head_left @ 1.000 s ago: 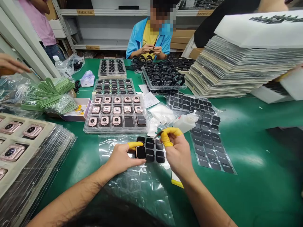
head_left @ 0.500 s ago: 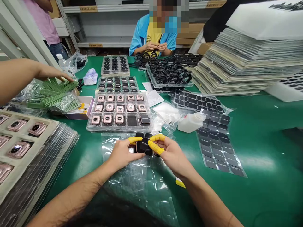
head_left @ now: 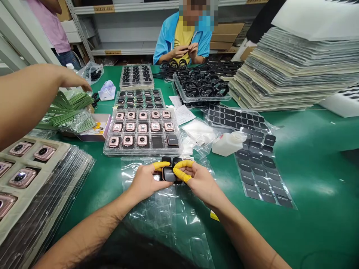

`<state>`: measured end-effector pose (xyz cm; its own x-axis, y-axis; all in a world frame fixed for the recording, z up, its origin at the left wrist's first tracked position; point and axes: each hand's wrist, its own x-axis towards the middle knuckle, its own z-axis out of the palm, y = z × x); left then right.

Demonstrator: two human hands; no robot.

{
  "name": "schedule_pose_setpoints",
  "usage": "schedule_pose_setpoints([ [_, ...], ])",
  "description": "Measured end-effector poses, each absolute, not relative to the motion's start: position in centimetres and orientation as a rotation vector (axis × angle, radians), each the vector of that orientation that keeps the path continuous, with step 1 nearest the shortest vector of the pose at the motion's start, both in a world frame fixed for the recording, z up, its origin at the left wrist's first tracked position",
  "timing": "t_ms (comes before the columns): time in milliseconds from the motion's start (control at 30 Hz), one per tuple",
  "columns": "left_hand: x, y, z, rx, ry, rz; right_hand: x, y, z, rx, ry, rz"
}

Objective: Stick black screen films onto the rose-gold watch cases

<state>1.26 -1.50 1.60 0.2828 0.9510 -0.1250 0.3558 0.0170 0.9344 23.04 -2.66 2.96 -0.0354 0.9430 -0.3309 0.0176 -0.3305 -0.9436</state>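
Note:
My left hand [head_left: 147,181] grips the left side of a square watch case [head_left: 169,174] with a dark printed film on its face. On the case's right edge, the yellow-covered thumb and finger of my right hand [head_left: 196,177] are pinched. Beneath and behind it, several black squares lie on clear plastic sheets [head_left: 168,216]. Just beyond stands a clear tray [head_left: 143,152] of pink watch cases; one compartment at its front holds no case, and the front-right one holds a black-faced one.
Stacked trays [head_left: 70,175] stand at left, under a co-worker's arm [head_left: 30,101] reaching over green straps [head_left: 70,108]. At right are a white bottle [head_left: 228,144], sheets of black films [head_left: 263,168] and a tall stack of sheets [head_left: 283,74]. Another person [head_left: 182,37] sits opposite.
The watch case has tilted so its face shows more fully, and my right fingers have shifted slightly left. The co-worker's arm at left has moved nearer and covers more of the straps.

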Motion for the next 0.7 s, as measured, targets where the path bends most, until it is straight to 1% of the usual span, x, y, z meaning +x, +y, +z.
schedule_pose_setpoints([
  [167,1.28,-1.58,1.71,1.552,1.257,0.732,22.97,-2.7,3.03,-1.435,-1.03,1.547],
  [367,1.28,-1.62,1.92,1.572,1.273,0.716,22.75,-2.76,2.76,-1.473,-1.011,1.509],
  [700,1.17,-1.56,1.74,1.564,1.256,0.709,22.41,-2.73,3.32,-1.449,-0.97,1.548],
])
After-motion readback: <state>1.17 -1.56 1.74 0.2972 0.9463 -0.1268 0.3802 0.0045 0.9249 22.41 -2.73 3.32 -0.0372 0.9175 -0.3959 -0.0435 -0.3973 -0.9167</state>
